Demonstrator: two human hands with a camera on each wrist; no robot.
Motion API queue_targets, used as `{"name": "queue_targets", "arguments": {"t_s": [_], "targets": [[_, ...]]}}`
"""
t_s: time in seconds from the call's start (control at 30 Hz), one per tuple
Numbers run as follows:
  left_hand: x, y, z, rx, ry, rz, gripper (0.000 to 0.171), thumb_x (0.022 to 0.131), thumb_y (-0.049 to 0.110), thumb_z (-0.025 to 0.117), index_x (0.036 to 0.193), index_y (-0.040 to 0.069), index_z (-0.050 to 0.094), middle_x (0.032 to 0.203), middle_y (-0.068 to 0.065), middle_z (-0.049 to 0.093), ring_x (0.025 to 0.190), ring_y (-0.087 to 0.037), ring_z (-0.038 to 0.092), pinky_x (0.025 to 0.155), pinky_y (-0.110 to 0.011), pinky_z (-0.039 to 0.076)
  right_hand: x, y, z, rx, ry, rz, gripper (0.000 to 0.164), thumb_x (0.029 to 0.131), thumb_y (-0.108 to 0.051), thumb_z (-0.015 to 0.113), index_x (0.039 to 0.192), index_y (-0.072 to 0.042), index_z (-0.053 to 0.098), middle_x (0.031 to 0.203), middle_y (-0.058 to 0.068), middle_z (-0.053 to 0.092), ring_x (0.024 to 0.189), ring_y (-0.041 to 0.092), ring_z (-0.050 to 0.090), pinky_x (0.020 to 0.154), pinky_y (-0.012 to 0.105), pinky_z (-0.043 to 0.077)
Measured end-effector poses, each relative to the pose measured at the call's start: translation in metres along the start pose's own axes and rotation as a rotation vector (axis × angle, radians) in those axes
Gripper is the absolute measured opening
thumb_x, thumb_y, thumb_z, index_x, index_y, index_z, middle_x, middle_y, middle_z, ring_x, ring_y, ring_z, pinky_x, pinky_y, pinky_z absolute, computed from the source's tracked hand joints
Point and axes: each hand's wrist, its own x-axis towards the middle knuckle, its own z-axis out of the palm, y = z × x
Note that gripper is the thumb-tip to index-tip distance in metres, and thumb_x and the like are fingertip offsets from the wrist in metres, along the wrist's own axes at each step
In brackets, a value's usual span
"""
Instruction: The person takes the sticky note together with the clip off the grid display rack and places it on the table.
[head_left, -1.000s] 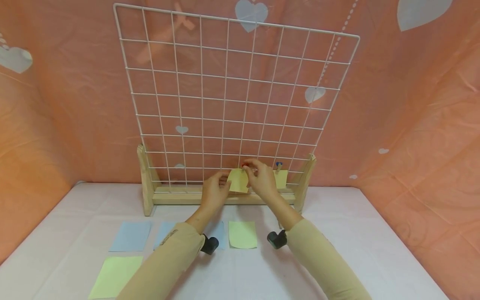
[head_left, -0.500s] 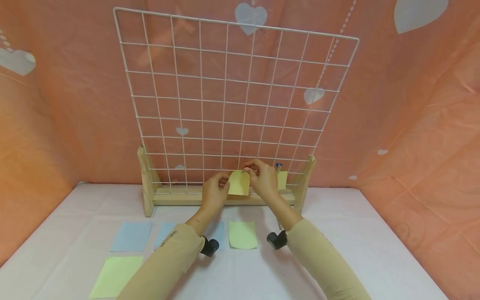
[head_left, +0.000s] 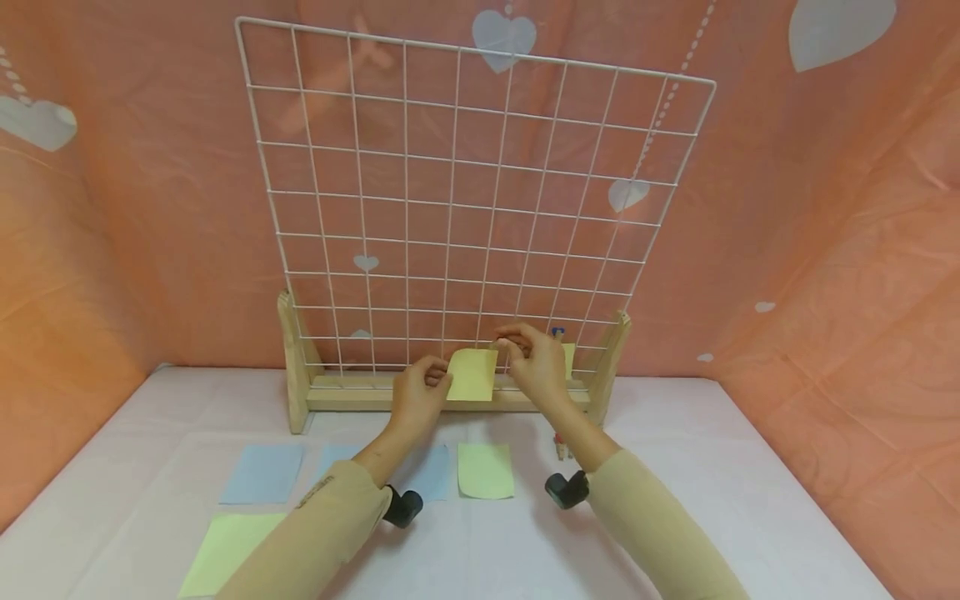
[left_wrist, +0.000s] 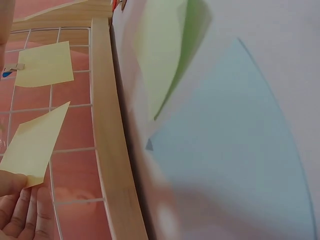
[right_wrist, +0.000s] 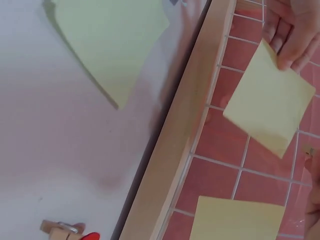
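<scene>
My left hand [head_left: 422, 392] pinches a yellow sticky note [head_left: 472, 375] at its left edge, in front of the low part of the white wire grid [head_left: 450, 223]. In the right wrist view the note [right_wrist: 270, 102] hangs tilted from finger and thumb. My right hand [head_left: 538, 365] is close to the note's top right corner. Its fingers pinch a small wooden clothespin [right_wrist: 309, 150], mostly hidden, apart from the note. A second yellow note [left_wrist: 46, 65] hangs on the grid to the right, held by a clothespin with a blue top [head_left: 557, 332].
A wooden stand [head_left: 297, 367] carries the grid. On the white table lie blue notes [head_left: 262, 473], a pale green note [head_left: 486, 470] and another green one [head_left: 228, 550] at front left. Small clothespins with red tops [head_left: 559, 447] lie near my right forearm.
My left hand has drawn the yellow note down and left. My right hand has shifted slightly right, away from the note, and the red-topped clothespins on the table show more.
</scene>
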Motion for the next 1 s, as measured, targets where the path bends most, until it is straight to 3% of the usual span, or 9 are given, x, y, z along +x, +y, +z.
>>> {"name": "queue_targets", "arguments": {"t_s": [0.13,0.37,0.57,0.83,1.0], "targets": [[-0.004,-0.002,-0.005,0.008,-0.021,-0.03,0.011,0.086,-0.001,0.063,0.095,-0.006,0.066,0.089,-0.02,0.067,0.082,-0.03,0.065,0.073,-0.037,0.055,-0.005,0.004,-0.006,0.055,-0.005,0.012,0.015,0.09,-0.01,0.065,0.101,-0.001,0.07,0.094,0.014,0.074,0.051,0.012,0.058,0.041,0.016,0.037],[-0.006,-0.004,-0.013,0.031,-0.049,-0.09,0.012,0.085,0.003,0.064,0.093,-0.005,0.067,0.088,-0.017,0.068,0.081,-0.027,0.064,0.073,-0.033,0.053,-0.016,0.01,-0.016,0.08,-0.028,-0.047,0.015,0.09,-0.011,0.066,0.101,-0.001,0.07,0.095,0.015,0.073,0.038,-0.001,0.034,0.037,0.017,0.027],[-0.007,-0.004,-0.019,0.05,-0.056,-0.099,0.011,0.085,0.003,0.065,0.092,-0.005,0.067,0.085,-0.016,0.067,0.078,-0.024,0.063,0.07,-0.028,0.051,-0.024,0.018,-0.023,0.048,-0.075,0.012,0.018,0.091,-0.013,0.065,0.105,-0.002,0.07,0.097,0.015,0.073,0.038,0.001,0.044,0.036,0.017,0.029],[-0.012,-0.006,-0.03,0.047,-0.115,-0.133,0.014,0.087,0.003,0.065,0.098,-0.005,0.066,0.089,-0.017,0.067,0.082,-0.025,0.064,0.07,-0.029,0.054,-0.031,0.023,-0.033,0.012,-0.13,0.066,0.02,0.091,-0.014,0.065,0.108,-0.004,0.068,0.102,0.013,0.071,0.046,0.019,0.057,0.038,0.018,0.034],[-0.017,-0.004,-0.037,0.048,-0.156,-0.173,0.016,0.087,0.002,0.064,0.1,-0.006,0.066,0.089,-0.016,0.067,0.076,-0.019,0.062,0.066,-0.026,0.052,-0.035,0.028,-0.036,-0.056,-0.147,0.101,0.021,0.09,-0.015,0.066,0.108,-0.003,0.069,0.101,0.013,0.072,0.052,0.016,0.059,0.042,0.019,0.038]]}}
